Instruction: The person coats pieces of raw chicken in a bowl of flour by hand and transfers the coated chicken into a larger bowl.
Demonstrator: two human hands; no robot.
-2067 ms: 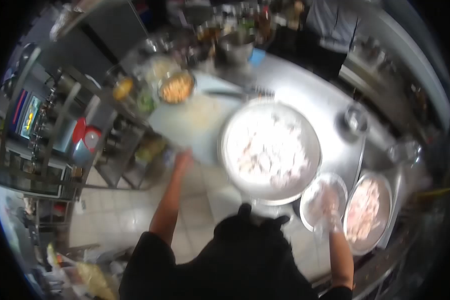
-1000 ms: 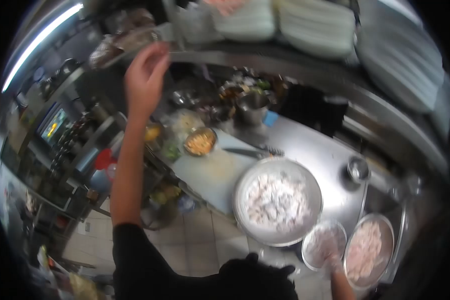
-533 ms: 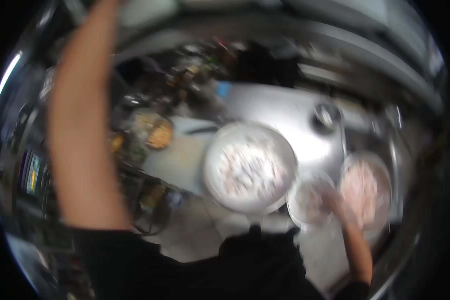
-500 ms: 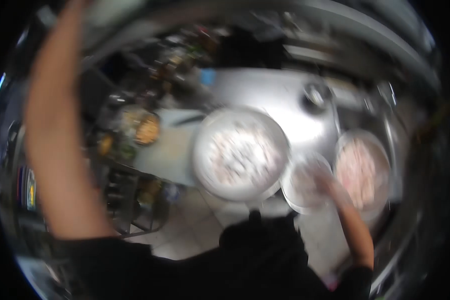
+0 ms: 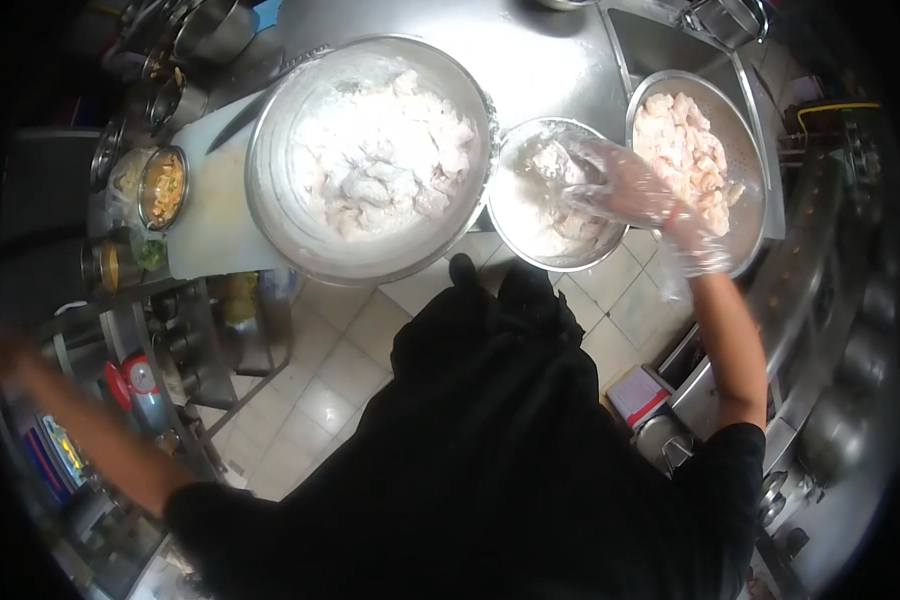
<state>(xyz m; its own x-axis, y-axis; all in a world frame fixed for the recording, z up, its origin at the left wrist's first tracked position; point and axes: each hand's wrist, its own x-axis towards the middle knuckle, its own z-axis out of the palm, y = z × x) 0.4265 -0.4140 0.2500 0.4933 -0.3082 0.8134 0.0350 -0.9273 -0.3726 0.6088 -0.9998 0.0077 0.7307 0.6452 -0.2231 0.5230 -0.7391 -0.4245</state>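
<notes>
My right hand, in a clear plastic glove, reaches into a metal bowl of white flour. Its fingers are closed on a flour-coated piece of meat; part of the grip is hidden. To the left stands a larger metal bowl with many floured meat pieces. On the right, a perforated metal colander contains pale raw meat, apparently chicken. My left hand is stretched out at the far left edge, blurred and away from the bowls; its fingers cannot be made out.
A pale cutting board with a dark knife lies left of the large bowl. Beside it is a small bowl of orange-brown food. The colander rests over a sink. A red-rimmed dial scale sits on a lower shelf.
My left arm has swung down from the upper left to the lower left. The view has tilted down, so the bowls appear higher. My right hand stays at the flour bowl.
</notes>
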